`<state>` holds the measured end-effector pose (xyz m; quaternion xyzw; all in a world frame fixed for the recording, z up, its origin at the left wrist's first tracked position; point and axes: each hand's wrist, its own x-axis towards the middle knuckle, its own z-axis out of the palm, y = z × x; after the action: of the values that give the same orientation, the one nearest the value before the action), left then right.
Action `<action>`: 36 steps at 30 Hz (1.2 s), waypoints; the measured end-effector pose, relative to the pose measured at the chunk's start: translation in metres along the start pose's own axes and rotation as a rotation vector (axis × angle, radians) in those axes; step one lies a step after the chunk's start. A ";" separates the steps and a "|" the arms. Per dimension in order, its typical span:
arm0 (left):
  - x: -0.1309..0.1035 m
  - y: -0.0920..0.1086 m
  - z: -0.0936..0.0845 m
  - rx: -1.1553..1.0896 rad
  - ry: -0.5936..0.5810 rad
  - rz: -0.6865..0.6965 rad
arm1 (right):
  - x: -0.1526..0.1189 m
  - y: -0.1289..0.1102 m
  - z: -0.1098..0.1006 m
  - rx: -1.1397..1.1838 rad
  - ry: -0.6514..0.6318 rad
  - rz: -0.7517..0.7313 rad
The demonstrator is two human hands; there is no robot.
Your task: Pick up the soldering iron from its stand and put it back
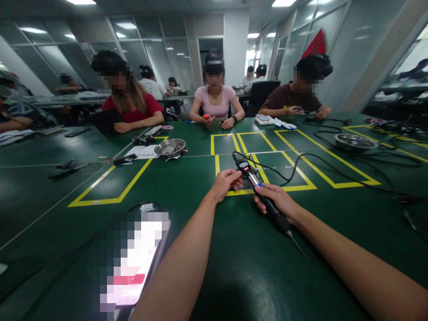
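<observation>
My right hand [276, 200] is wrapped around the black grip of a corded electric screwdriver [256, 180]. The tool lies slantwise, its long thin bit pointing toward me and to the right. A small display and a red mark show on its far end. There, my left hand [228, 183] has its fingers curled in, thumb and forefinger pinching the edge of that end. Exactly what those fingertips press on is partly hidden. From the far end a black cable [294, 167] loops away to the right across the table.
A phone with a lit screen [137, 263] is by my left forearm. Metal bowls stand at left [170, 147] and right [356, 142]. Yellow tape [110, 201] marks rectangles on the green table [187, 214]. Several people sit across; one holds a dark tablet [105, 121].
</observation>
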<state>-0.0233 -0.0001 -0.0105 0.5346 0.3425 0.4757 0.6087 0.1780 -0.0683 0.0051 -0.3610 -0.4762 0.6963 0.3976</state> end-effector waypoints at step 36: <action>-0.001 0.003 0.000 -0.043 -0.015 -0.053 | -0.001 0.003 -0.002 0.051 0.026 -0.053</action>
<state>-0.0243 -0.0013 -0.0076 0.5158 0.3417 0.4626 0.6349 0.1797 -0.0690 0.0020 -0.3471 -0.4626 0.6926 0.4310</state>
